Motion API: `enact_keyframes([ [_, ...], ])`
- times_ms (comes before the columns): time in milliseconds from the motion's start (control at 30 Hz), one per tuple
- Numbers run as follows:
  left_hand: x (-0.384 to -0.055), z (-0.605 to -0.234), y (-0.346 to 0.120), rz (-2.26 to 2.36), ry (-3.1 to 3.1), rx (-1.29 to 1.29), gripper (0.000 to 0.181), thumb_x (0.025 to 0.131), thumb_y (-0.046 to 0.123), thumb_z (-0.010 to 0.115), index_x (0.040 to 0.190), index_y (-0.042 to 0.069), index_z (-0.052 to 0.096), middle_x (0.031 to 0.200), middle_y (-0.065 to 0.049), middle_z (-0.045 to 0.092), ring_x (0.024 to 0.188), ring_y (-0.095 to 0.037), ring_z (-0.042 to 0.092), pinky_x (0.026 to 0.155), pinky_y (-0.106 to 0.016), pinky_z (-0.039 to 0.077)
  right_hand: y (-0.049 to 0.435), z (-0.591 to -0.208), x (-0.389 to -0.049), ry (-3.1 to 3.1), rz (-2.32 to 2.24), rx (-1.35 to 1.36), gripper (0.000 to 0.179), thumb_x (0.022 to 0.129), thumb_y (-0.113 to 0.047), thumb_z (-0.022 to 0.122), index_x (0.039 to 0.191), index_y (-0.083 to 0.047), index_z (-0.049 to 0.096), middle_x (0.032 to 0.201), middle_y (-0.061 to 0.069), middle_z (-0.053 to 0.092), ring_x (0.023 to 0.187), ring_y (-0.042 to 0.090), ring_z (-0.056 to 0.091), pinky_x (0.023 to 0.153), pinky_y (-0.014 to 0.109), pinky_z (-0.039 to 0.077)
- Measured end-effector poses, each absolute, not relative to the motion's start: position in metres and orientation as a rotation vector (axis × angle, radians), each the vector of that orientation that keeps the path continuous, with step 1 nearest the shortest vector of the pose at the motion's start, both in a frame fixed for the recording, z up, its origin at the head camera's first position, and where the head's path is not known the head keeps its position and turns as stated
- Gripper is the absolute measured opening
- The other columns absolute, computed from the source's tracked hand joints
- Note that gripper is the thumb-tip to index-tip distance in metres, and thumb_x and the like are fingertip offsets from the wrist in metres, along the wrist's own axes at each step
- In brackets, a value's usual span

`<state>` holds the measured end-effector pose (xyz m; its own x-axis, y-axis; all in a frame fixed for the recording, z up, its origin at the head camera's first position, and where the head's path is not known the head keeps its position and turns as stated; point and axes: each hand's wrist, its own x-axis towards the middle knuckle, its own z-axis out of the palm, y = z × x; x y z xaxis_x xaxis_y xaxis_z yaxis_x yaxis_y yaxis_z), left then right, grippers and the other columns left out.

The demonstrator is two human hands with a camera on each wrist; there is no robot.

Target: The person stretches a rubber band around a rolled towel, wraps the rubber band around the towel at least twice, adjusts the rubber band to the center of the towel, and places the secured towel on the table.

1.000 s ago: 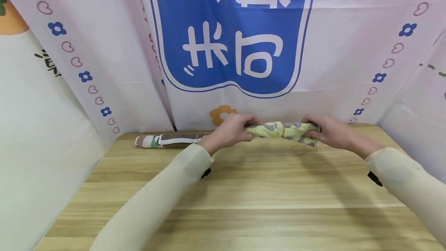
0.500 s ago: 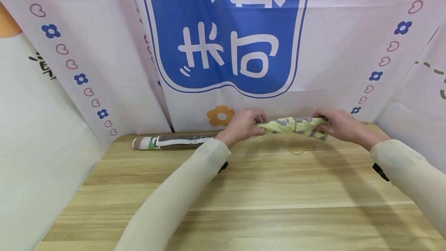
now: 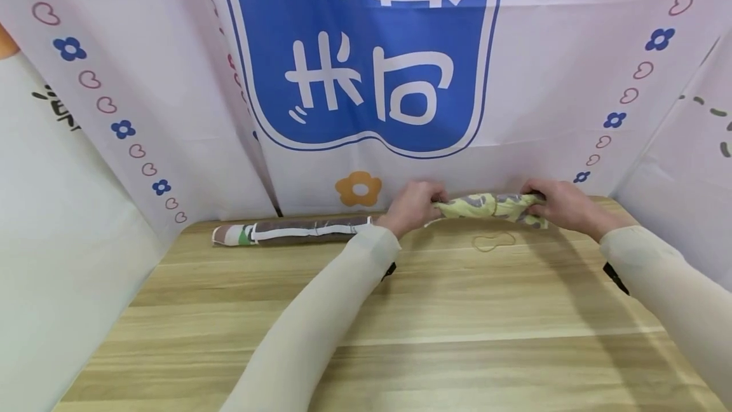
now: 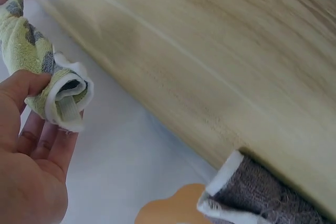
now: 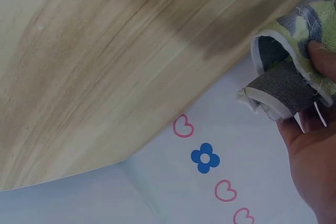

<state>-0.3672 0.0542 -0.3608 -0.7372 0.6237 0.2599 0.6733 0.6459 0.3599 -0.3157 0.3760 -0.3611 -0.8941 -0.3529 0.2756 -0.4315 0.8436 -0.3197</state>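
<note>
Right now we have a rolled yellow and gray towel (image 3: 479, 206) by its two ends, near the back edge of the wooden table (image 3: 400, 316): our left hand (image 3: 413, 207) is curled around one end, and our right hand (image 3: 563, 204) grips the other. We see a thin loop (image 3: 494, 248) lying on the wood just in front, and a brown rolled towel (image 3: 309, 230) lies to the left.
</note>
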Motion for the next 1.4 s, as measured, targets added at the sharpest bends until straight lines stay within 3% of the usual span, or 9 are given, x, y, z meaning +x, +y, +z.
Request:
enact_keyframes([
  [233,-0.366,-0.368,0.061,-0.614,-2.766,-1.036,0.015,0.092,0.004,0.080,0.097,0.017,0.081,0.097,0.007,0.075,0.086,-0.009,0.063,0.079,-0.024,0.052,0.381,-0.368,-0.322,-2.841,0.533,0.606,0.025,0.087,0.000,0.084,0.107,-0.003,0.070,0.104,0.018,0.074,0.098,0.041,0.069,0.087,0.063,0.052],
  [867,-0.372,-0.391,0.085,-0.548,-2.785,-0.913,0.017,0.093,0.011,0.082,0.103,0.024,0.085,0.102,0.012,0.078,0.096,-0.007,0.069,0.087,-0.023,0.053,0.395,-0.381,-0.326,-2.821,0.569,0.555,0.023,0.084,0.005,0.083,0.102,-0.001,0.070,0.102,0.022,0.073,0.095,0.043,0.067,0.086,0.062,0.051],
  [1100,-0.370,-0.395,0.089,-0.546,-2.831,-0.895,0.020,0.094,0.012,0.081,0.107,0.025,0.085,0.107,0.012,0.078,0.100,-0.006,0.069,0.087,-0.020,0.053,0.400,-0.391,-0.324,-2.857,0.546,0.500,0.024,0.086,0.003,0.082,0.106,-0.002,0.070,0.107,0.026,0.072,0.096,0.045,0.067,0.088,0.065,0.049],
  [1400,-0.369,-0.396,0.084,-0.635,-2.859,-0.904,0.026,0.094,0.011,0.082,0.116,0.025,0.083,0.117,0.011,0.077,0.112,-0.010,0.069,0.097,-0.024,0.053,0.400,-0.394,-0.325,-2.898,0.570,0.475,0.026,0.090,0.001,0.078,0.114,0.000,0.068,0.115,0.030,0.071,0.100,0.048,0.066,0.093,0.067,0.044],
])
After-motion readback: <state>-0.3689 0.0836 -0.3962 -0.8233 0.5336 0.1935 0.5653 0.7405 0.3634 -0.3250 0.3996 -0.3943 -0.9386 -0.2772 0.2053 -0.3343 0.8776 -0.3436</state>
